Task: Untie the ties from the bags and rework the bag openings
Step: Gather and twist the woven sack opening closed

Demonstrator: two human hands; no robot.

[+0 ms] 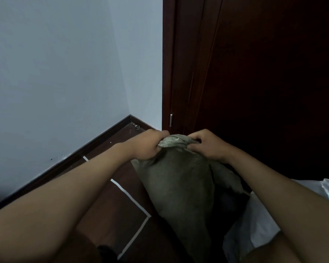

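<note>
1. We are looking down at a grey-green bag; it stands upright on the dark wooden floor, right in front of us, with its gathered top up between both hands.
2. Left hand is on the left side of the bag's neck; the fingers are curled tight into the bunched fabric, gripping it.
3. Right hand is on the right side of the same neck; fingers bent and pinching the crumpled opening, thumb tucked in against the cloth.
4. The opening looks paler than the body of the bag, scrunched into folds between the two hands; whether a tie is on it, we cannot tell, the folds and fingers hide that spot.
5. Both forearms reach in from the bottom corners and meet at the bag's top.
6. Behind the bag stands a dark brown door; a small metal hinge shows on its frame just above the hands.
7. To the left, a pale wall runs into a corner; a dark skirting board lines its foot.
8. White tape lines cross the floor left of the bag; something white lies at the lower right, touching the bag's side.
</note>
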